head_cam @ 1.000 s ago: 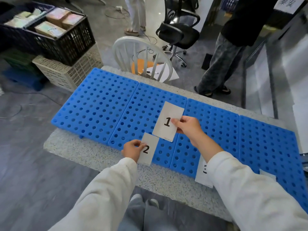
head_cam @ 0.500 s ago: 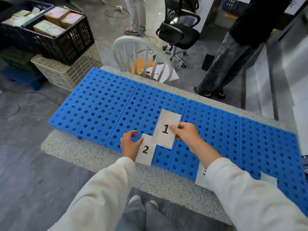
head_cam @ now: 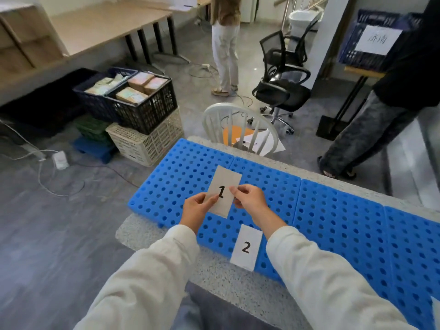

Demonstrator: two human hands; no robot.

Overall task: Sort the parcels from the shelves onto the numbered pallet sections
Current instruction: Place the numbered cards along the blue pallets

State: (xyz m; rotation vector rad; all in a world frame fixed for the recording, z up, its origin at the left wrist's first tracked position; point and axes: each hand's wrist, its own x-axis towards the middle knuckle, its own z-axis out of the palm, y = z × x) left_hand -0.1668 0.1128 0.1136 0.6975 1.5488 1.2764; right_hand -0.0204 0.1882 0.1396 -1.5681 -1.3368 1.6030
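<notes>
matt paper card (head_cam: 222, 194), perforated plastic pallet (head_cam: 333, 222)

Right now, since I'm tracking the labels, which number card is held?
Card 1: left hand and right hand pinch it above the pallet. Card 2 lies untouched at the pallet's near edge.

You hold a white paper card (head_cam: 225, 179) reading 1; a second white card (head_cam: 246, 247), nearer, reads 2; the white sheet (head_cam: 378, 40) on the far-right blue crate (head_cam: 350, 50) reads 济南.
</notes>
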